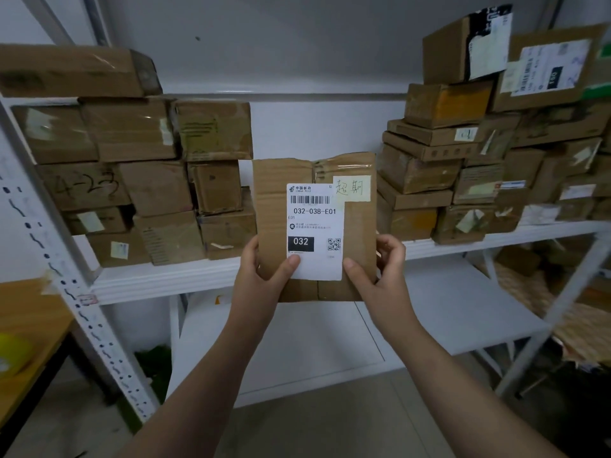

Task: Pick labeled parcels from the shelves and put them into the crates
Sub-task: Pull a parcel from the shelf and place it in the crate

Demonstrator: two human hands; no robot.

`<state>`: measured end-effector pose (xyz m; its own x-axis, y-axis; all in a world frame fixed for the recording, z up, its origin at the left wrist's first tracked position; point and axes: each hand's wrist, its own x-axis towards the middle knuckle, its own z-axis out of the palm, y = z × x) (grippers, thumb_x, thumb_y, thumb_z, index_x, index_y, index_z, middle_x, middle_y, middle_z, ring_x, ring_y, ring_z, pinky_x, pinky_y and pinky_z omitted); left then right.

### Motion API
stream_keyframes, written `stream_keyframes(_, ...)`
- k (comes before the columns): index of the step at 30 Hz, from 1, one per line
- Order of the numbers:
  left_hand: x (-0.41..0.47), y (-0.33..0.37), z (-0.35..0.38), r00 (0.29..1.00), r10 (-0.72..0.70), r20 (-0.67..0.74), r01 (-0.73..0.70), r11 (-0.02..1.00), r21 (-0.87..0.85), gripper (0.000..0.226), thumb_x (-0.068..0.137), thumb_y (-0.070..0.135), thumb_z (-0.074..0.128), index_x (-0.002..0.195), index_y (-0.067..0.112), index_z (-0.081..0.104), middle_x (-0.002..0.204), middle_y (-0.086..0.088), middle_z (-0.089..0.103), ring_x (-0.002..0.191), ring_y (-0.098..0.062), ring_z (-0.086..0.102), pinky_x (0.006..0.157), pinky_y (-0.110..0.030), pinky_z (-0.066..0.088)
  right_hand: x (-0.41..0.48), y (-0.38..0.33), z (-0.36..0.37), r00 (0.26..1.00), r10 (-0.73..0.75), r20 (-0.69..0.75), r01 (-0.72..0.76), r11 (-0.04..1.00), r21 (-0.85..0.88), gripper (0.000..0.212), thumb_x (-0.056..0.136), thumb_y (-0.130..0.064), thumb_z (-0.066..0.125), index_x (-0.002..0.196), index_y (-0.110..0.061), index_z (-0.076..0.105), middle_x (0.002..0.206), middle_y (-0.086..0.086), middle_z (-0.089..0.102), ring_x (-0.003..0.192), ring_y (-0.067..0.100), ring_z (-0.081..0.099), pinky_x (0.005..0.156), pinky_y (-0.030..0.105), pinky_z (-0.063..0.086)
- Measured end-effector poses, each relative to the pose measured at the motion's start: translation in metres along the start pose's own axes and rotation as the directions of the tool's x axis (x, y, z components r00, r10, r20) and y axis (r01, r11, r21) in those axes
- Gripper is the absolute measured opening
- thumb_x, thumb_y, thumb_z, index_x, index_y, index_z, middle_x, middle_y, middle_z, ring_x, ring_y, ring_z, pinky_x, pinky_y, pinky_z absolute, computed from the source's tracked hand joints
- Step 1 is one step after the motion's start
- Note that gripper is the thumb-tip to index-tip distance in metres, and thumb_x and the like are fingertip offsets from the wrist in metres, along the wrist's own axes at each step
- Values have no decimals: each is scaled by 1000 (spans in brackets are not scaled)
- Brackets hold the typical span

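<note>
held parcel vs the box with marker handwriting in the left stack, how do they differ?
The held parcel is upright in the left hand and right hand; the handwritten box sits in a stack on the shelf. The held parcel bears a white label and a yellow note; the handwritten box shows black marker writing, no label. Both are brown cardboard.

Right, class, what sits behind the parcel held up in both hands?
Above the parcel a white wall shows, with stacked boxes on the shelf to either side. Whether another box sits directly behind it cannot be seen; the parcel covers that gap.
</note>
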<state>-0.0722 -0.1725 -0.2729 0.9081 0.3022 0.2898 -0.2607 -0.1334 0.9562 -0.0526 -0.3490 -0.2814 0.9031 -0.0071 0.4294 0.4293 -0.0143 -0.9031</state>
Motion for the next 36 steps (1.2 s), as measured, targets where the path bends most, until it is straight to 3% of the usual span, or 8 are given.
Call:
stream_keyframes(2,-7,-1,-2,1000,8,3,-8,1000,8,67,80,34,71,138,29,36,110,27,52,102,4,54,89,-29,51,-10,-2,-1,1000,21,-8,-21,1000,1,58,84,-13,70,121,-30,29,119,-18,44,100,-17,51,71,8,49)
stream_keyframes(6,-27,-1,3,998,23,55,-23,1000,-1,68,78,31,74,133,34,34,118,20,54,108,-1,56,83,-20,54,-32,-2,-3,997,43,-67,-46,998,-37,68,77,-18,78,122,-30,28,123,-14,45,114,3,50,80,17,53)
stream_keyframes(11,-55,-3,13,994,55,93,-60,997,46,75,73,31,78,128,38,28,114,31,47,98,21,51,74,-6,49,-60,-3,-14,988,48,-148,-59,996,-68,73,75,-20,81,122,-27,26,117,-16,44,109,2,50,76,13,51)
stream_keyframes(18,-100,-17,59,990,8,143,-26,992,126,80,69,44,79,136,34,35,124,19,55,111,0,55,90,-27,52,-107,17,-60,948,92,-305,-112,993,-49,66,77,-6,76,118,-23,26,112,-15,43,94,-19,52,73,12,49)
stream_keyframes(25,-164,-26,180,940,-86,331,46,991,128,77,73,41,78,138,31,37,124,18,55,112,-2,54,92,-26,48,-163,30,-190,861,167,-480,-228,971,-71,62,75,-13,80,110,-31,33,117,-6,49,99,-9,54,79,13,48)
stream_keyframes(28,-197,-24,242,907,-130,400,88,989,122,74,77,36,75,139,29,35,120,16,55,105,-2,55,77,-11,43,-188,29,-256,821,216,-529,-299,951,-77,64,75,-17,81,114,-30,32,119,-7,51,103,-5,55,81,13,49)
stream_keyframes(32,-240,-19,325,853,-130,505,87,990,108,65,84,29,70,139,22,37,117,12,52,97,-4,53,62,-1,39,-222,24,-346,760,261,-595,-382,920,-85,68,76,-23,80,124,-25,31,120,-9,51,109,4,55,92,29,52)
stream_keyframes(36,-275,-18,392,782,-108,613,92,994,58,50,89,24,64,134,25,41,113,19,53,99,3,55,80,-12,44,-251,21,-421,715,320,-622,-442,896,-48,71,78,-30,78,128,-29,28,125,-4,53,114,12,57,96,38,51)
